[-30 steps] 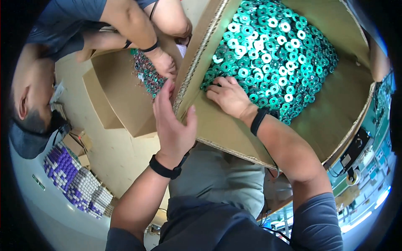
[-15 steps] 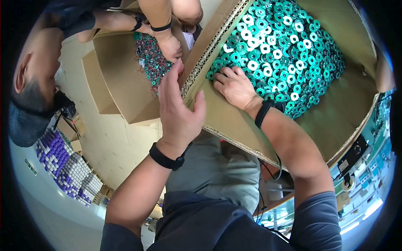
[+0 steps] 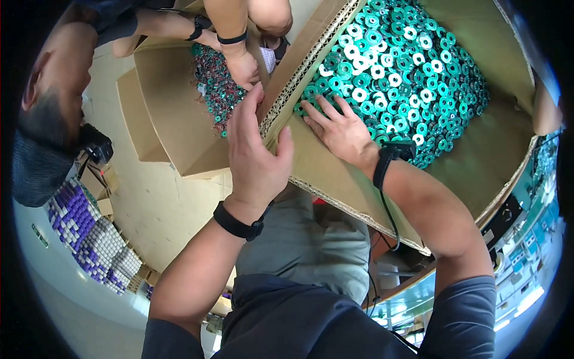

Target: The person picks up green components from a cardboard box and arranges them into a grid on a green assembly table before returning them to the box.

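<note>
A large cardboard box (image 3: 332,170) holds a heap of green ring-shaped parts (image 3: 406,78), some of them glinting white. On the near left edge of that heap lies my right hand (image 3: 344,133), palm down with its fingers spread and no part visibly gripped. My left hand (image 3: 258,157) is upright beside the box's left rim. Its fingers are stretched up and the thumb stands apart, with nothing held. Both wrists wear black bands, and a small dark block (image 3: 402,149) sits on the right one.
At the upper left, a co-worker's hand (image 3: 244,67) reaches into another cardboard box (image 3: 152,102) of small green and reddish parts (image 3: 215,84). Purple and white stacked items (image 3: 89,236) stand at far left. A black cable (image 3: 391,218) hangs from my right wrist past the box edge.
The fingers of my right hand have gone from curled into the rings to spread out flat on them. My right forearm has shifted slightly right. The left hand has hardly moved.
</note>
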`<state>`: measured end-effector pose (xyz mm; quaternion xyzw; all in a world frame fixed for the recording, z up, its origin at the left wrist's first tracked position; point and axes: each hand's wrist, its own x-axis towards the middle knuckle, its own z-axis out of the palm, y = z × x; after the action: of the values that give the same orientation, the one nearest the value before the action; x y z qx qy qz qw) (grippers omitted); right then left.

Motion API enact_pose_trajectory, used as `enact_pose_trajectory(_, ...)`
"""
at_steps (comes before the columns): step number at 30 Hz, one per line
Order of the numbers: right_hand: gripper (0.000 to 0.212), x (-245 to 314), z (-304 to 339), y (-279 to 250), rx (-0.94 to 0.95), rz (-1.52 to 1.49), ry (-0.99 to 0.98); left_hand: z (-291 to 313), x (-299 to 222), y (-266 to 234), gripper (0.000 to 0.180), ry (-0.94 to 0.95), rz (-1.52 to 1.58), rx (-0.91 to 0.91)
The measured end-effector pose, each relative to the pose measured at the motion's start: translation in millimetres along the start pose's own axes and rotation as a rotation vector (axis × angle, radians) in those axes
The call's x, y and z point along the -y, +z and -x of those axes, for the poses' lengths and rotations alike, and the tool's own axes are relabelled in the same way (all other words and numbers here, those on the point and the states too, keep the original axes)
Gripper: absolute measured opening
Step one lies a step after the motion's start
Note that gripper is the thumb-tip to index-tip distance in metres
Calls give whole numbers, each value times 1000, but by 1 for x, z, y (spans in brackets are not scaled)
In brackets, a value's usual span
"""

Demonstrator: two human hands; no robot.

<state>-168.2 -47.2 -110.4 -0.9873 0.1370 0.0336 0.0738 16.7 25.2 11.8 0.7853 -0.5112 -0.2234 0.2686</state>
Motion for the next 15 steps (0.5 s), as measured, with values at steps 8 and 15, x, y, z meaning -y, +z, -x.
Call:
enact_pose_trajectory(8, 58, 2, 9, -2, 134, 90, 42, -1, 1, 0, 73, 9, -8, 5)
enact_pose_trajectory(15, 53, 1, 21, -3, 82, -37, 82, -1, 2, 1, 71, -8, 23, -6)
